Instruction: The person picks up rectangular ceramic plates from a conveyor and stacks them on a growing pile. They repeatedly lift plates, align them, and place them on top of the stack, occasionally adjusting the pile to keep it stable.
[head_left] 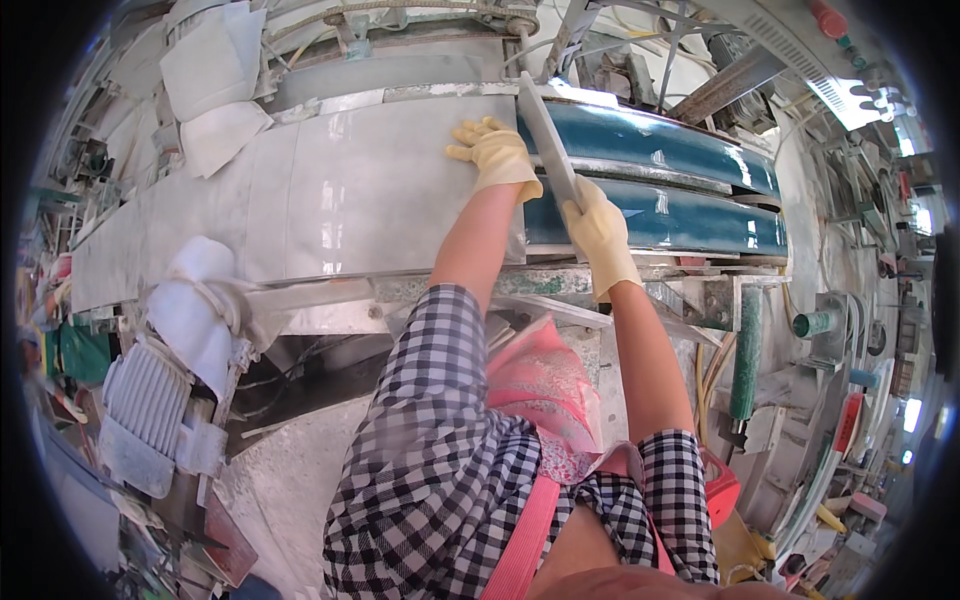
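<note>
My left hand [495,157], in a pale yellow rubber glove, lies with fingers spread on a large flat light-grey slab [400,200], near its right end. My right hand [600,230], gloved alike, is closed round the near end of a long narrow grey strip [548,135]. The strip slants away from me and is raised over the place where the slab ends and two blue belts [650,140] begin. Whether it is a thin bar or a flat piece seen edge-on, I cannot tell.
More grey slabs [190,200] continue to the left in a row. A dusty ribbed motor [145,410] stands at the lower left. Pale broken sheets [215,70] lean at the far left. A green cylinder [745,355] hangs by the frame on the right.
</note>
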